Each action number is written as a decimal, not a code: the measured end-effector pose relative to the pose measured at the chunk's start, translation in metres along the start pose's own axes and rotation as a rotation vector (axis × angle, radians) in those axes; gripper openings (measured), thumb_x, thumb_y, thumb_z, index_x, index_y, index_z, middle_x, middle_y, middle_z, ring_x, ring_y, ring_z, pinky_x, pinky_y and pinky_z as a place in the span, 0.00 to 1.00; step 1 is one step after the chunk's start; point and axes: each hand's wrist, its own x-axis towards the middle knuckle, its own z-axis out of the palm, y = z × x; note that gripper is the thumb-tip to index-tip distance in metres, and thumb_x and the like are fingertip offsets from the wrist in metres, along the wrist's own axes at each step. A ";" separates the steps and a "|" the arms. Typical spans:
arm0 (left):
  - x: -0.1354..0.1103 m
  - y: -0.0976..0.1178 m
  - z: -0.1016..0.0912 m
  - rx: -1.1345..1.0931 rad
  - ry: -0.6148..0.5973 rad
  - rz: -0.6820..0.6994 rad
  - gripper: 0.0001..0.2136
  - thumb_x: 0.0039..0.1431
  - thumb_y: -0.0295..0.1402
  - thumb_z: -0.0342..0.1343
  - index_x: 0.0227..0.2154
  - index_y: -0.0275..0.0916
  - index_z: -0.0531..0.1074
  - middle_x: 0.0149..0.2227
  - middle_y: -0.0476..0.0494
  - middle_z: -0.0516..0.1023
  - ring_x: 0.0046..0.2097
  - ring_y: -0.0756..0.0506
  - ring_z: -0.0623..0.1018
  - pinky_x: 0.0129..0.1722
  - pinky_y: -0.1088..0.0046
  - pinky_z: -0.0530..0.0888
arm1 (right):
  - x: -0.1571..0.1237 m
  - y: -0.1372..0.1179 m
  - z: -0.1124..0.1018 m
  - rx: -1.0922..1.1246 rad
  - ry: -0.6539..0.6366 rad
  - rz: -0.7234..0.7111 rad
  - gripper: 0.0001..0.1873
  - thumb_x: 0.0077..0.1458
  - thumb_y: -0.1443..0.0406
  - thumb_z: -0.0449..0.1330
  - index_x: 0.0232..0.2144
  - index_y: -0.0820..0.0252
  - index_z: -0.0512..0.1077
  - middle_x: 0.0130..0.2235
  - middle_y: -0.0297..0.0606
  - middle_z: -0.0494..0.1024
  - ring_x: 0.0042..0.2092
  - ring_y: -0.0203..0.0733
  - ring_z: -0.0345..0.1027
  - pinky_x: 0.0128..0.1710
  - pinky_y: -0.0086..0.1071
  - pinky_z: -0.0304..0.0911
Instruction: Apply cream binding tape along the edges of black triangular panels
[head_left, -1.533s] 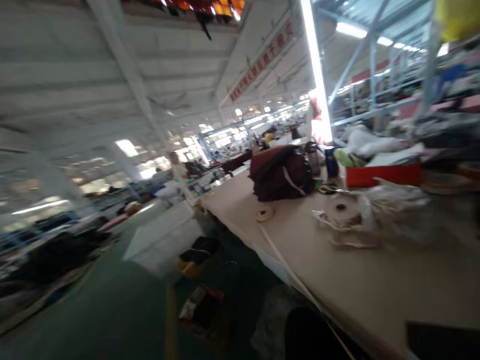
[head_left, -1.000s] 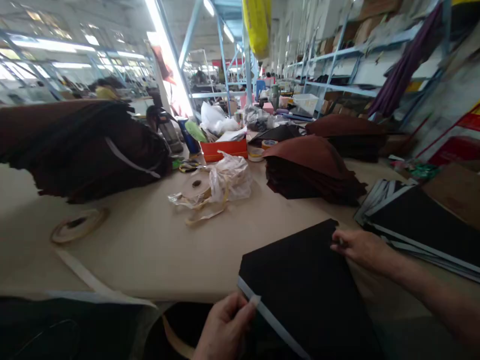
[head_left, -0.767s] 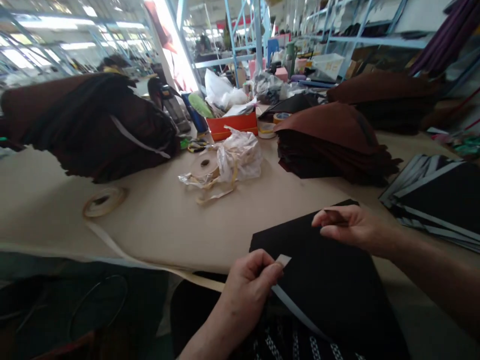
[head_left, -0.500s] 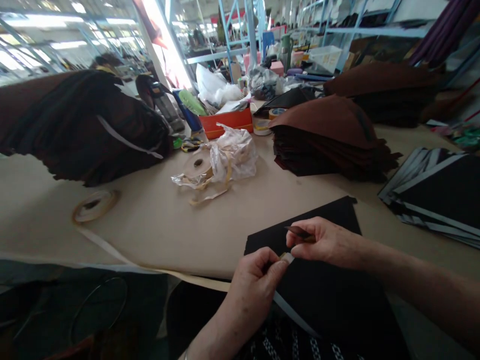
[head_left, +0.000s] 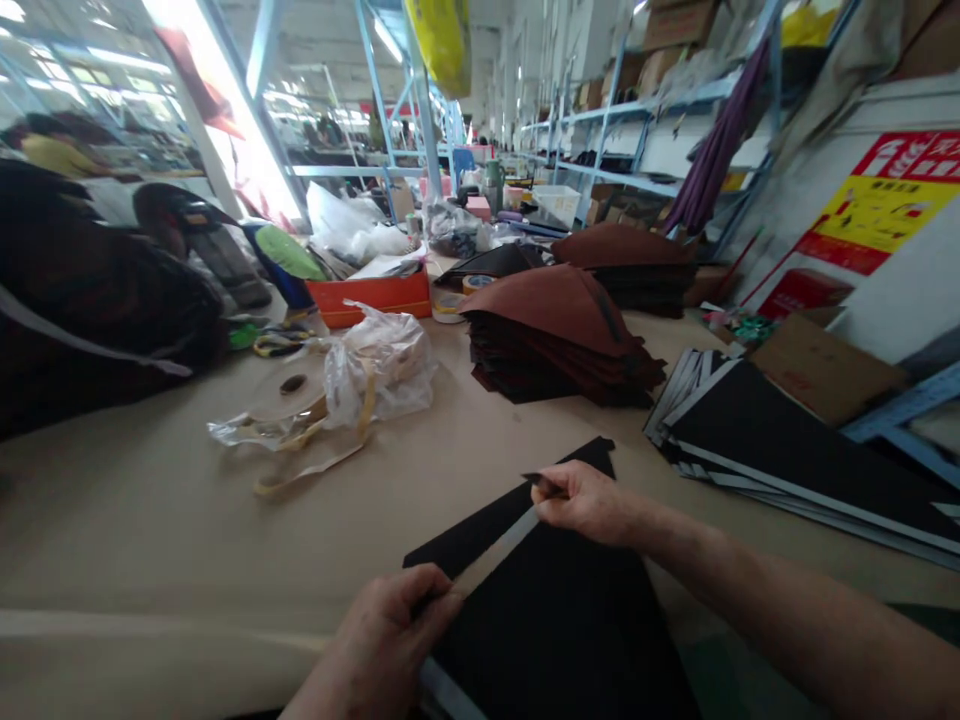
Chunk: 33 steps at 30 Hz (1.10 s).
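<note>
Since half a second ago, drawn apart along the pale tape strip; left hand pinched shut on its near end; strip stretched taut over the black fabric panel on the table; right hand pinching the far end.

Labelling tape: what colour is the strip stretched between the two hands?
Pale grey-white strip, over the black sheet; head view.
</note>
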 end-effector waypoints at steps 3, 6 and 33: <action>0.012 -0.003 -0.016 0.104 -0.013 -0.019 0.20 0.48 0.49 0.44 0.21 0.35 0.68 0.20 0.50 0.59 0.25 0.49 0.61 0.24 0.76 0.56 | 0.007 0.028 -0.043 -0.051 0.192 0.094 0.04 0.42 0.67 0.53 0.21 0.61 0.60 0.20 0.26 0.57 0.22 0.28 0.49 0.23 0.24 0.46; 0.025 -0.009 -0.027 0.120 -0.041 -0.057 0.20 0.46 0.49 0.43 0.21 0.35 0.67 0.18 0.50 0.60 0.23 0.50 0.61 0.22 0.77 0.55 | 0.014 0.052 -0.083 -0.083 0.316 0.204 0.03 0.41 0.67 0.52 0.20 0.62 0.62 0.18 0.26 0.58 0.19 0.27 0.47 0.19 0.24 0.43; 0.066 -0.025 -0.040 -0.076 -0.237 -0.333 0.24 0.37 0.59 0.46 0.18 0.39 0.59 0.16 0.52 0.58 0.15 0.53 0.58 0.14 0.80 0.53 | 0.008 0.079 -0.107 -0.167 0.377 0.523 0.03 0.47 0.70 0.51 0.25 0.59 0.59 0.17 0.26 0.66 0.15 0.29 0.59 0.15 0.22 0.56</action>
